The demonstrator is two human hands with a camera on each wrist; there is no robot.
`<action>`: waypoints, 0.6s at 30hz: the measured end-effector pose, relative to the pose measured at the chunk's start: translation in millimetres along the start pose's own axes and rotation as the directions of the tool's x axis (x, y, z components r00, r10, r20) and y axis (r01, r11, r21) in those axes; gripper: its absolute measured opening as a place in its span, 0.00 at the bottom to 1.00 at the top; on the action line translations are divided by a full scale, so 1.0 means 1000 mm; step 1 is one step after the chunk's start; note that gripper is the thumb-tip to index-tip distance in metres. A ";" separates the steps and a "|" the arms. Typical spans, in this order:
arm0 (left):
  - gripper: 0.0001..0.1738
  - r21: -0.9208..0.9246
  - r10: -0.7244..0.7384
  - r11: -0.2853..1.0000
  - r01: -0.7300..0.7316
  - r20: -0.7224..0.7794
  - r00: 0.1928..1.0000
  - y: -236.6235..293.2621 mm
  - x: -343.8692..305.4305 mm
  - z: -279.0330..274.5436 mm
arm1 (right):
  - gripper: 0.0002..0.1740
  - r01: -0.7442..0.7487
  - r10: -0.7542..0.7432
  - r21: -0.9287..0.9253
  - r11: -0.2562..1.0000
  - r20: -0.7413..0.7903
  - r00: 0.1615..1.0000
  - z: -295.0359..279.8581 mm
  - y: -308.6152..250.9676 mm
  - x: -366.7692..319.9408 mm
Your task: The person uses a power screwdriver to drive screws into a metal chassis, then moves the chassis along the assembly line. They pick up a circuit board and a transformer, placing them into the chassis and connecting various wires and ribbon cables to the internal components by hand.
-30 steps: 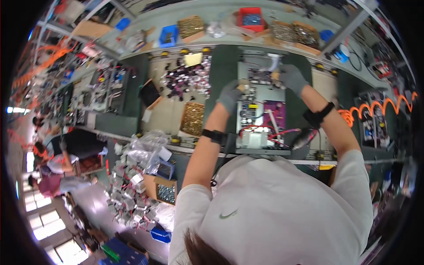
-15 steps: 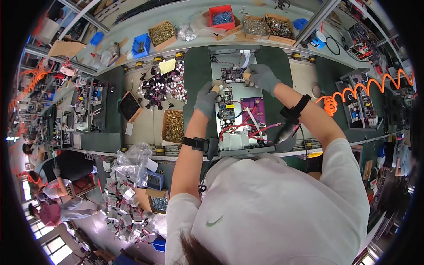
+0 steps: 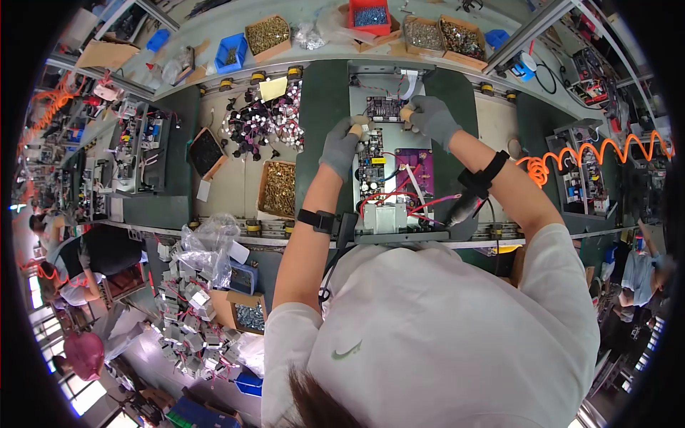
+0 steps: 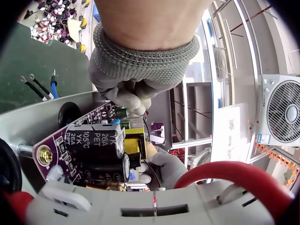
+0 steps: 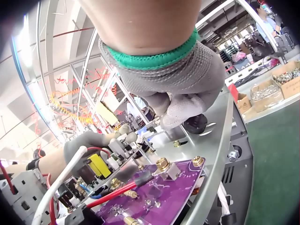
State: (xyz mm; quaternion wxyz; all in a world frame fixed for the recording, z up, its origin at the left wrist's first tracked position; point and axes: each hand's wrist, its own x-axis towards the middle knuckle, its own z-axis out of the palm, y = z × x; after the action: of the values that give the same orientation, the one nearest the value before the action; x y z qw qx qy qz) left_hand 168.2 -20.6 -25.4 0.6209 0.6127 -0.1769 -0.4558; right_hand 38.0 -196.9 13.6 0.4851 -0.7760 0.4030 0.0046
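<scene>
A small dark circuit board [image 3: 385, 108] sits in the upper part of an open metal chassis [image 3: 410, 237]. My gloved left hand [image 3: 341, 146] pinches at the board's lower left corner with curled fingers. At its right edge, the gloved right hand [image 3: 434, 120] does the same with bent fingers [image 5: 183, 110]. A white ribbon cable [image 3: 409, 84] runs just above the board. Nearer to my body are a purple board [image 3: 424, 165] with red wires and a long board with large black capacitors [image 4: 96, 140]. The gloves partly hide the gripped edges.
Connector leads [image 3: 264, 121] lie heaped left of the chassis, beside a box of brass fasteners [image 3: 277, 187]. Blue [image 3: 230, 51] and red [image 3: 369, 16] bins stand on the back shelf. A coiled orange hose [image 3: 592, 160] crosses at right, near another chassis [image 3: 585, 178].
The head view has swung, shifting the whole scene. Both hands stay at the small board, the left fingertips slightly closer in. The board keeps its place in the chassis.
</scene>
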 end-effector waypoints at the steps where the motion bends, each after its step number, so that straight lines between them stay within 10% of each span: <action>1: 0.13 -0.012 -0.003 1.000 0.003 0.000 1.000 0.001 0.000 0.001 | 0.11 0.000 0.000 -0.002 1.000 0.003 1.000 0.002 0.004 0.001; 3: 0.13 -0.025 -0.004 1.000 0.004 -0.003 1.000 0.000 0.001 0.001 | 0.13 0.153 -0.212 -0.349 0.925 -0.139 0.967 0.005 0.011 0.004; 18: 0.23 -0.337 0.030 0.941 0.033 0.181 0.983 -0.008 0.008 -0.013 | 0.15 0.137 -0.210 -0.506 0.852 -0.090 0.974 0.002 0.000 -0.003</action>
State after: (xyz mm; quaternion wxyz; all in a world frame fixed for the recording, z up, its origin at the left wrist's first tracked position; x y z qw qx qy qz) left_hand 180.1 -17.7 -37.8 0.6977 0.4522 -0.1519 -0.5345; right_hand 36.5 -193.2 13.3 0.2380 -0.9060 0.3499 0.0088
